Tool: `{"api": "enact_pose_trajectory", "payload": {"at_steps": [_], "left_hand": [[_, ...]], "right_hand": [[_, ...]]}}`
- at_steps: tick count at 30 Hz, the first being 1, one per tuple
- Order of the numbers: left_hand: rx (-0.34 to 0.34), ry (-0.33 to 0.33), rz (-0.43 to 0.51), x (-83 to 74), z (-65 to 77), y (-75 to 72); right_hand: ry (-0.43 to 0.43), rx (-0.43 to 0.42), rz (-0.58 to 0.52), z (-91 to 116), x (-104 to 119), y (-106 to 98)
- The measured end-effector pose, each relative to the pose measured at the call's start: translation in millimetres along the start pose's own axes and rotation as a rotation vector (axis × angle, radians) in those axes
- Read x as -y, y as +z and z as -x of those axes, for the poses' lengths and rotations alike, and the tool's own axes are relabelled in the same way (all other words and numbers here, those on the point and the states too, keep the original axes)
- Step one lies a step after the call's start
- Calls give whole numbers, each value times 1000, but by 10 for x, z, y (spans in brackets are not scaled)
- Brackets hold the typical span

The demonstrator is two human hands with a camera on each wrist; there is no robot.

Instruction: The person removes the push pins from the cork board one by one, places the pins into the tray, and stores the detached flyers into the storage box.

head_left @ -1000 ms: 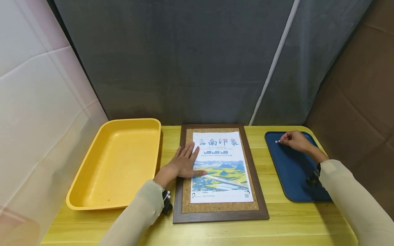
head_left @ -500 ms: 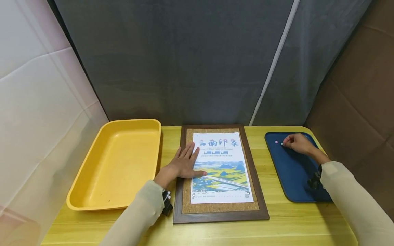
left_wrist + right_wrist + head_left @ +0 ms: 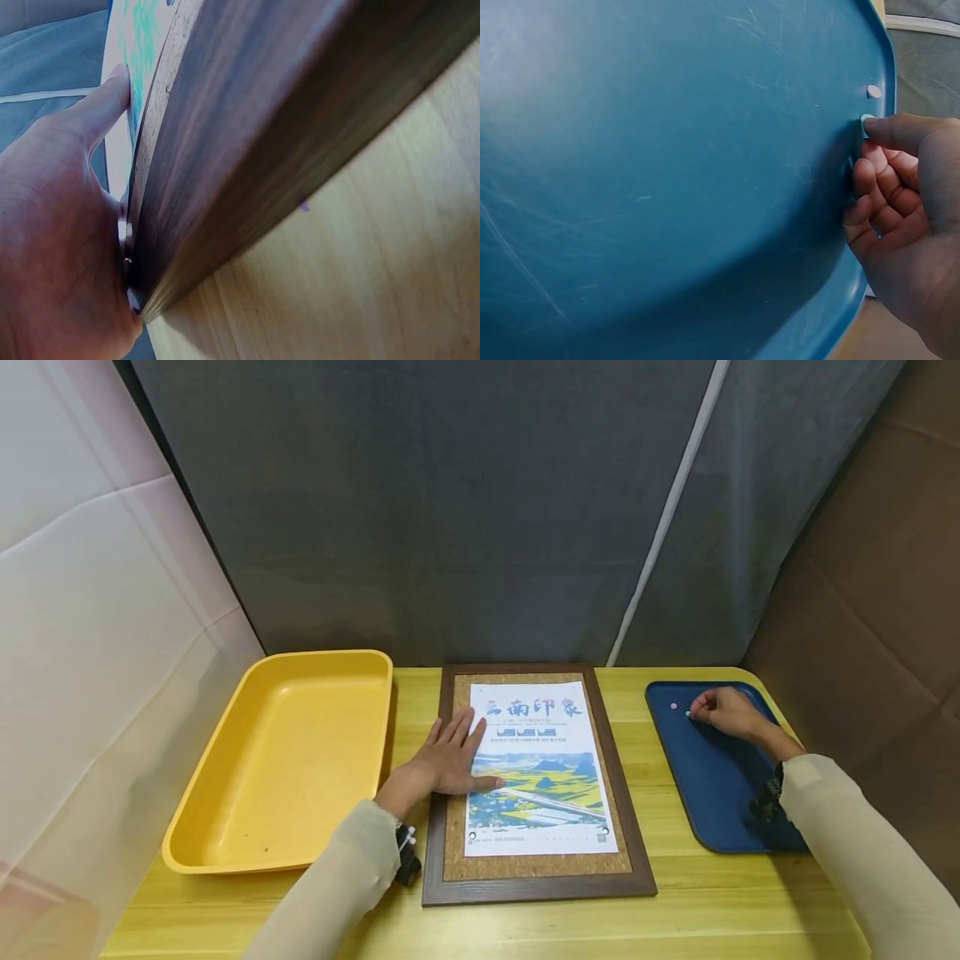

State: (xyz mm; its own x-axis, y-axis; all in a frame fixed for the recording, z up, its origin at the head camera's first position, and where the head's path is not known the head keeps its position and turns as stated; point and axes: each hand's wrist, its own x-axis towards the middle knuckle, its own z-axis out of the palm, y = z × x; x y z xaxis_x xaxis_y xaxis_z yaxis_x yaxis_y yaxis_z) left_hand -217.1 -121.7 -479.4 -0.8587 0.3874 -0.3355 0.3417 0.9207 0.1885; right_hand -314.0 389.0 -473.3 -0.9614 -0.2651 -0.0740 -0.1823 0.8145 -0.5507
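Observation:
My left hand (image 3: 447,764) lies flat with spread fingers across the left edge of a printed poster (image 3: 543,781). The poster lies on a cork board (image 3: 536,866) in a dark wooden frame (image 3: 540,888). Small round tacks sit at its lower corners, such as the left tack (image 3: 472,836). At the far end of a blue tray (image 3: 720,793), my right hand (image 3: 726,712) pinches a pale green thumbtack (image 3: 866,120) between thumb and fingertips. A pinkish-white thumbtack (image 3: 874,91) lies close by on the tray. My thumb partly hides the green one.
A yellow tray (image 3: 315,760) with a few dark specks stands left of the board. Everything rests on a light wooden table (image 3: 712,910). A grey curtain (image 3: 420,527) closes off the back, with a white panel (image 3: 112,610) at left and a brown one (image 3: 877,610) at right.
My right hand has shifted slightly right and toward me, and the green thumbtack has moved away from the pinkish one. The left hand has stayed on the poster.

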Motion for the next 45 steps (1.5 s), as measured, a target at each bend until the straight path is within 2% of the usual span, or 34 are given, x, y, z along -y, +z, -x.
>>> {"api": "enact_pose_trajectory", "payload": {"at_steps": [6, 11, 22, 35, 45], "left_hand": [[8, 3, -15, -52, 77, -82], [-11, 15, -23, -73, 125, -123], [-12, 15, -18, -77, 126, -132], [-19, 14, -8, -61, 111, -112], [-7, 18, -16, -66, 112, -129]], "right_hand": [[1, 0, -1, 1, 1, -2], [2, 3, -4, 10, 9, -3], [14, -13, 5, 17, -8, 3], [-9, -36, 19, 55, 85, -49], [-105, -33, 9, 115, 270, 27]]}}
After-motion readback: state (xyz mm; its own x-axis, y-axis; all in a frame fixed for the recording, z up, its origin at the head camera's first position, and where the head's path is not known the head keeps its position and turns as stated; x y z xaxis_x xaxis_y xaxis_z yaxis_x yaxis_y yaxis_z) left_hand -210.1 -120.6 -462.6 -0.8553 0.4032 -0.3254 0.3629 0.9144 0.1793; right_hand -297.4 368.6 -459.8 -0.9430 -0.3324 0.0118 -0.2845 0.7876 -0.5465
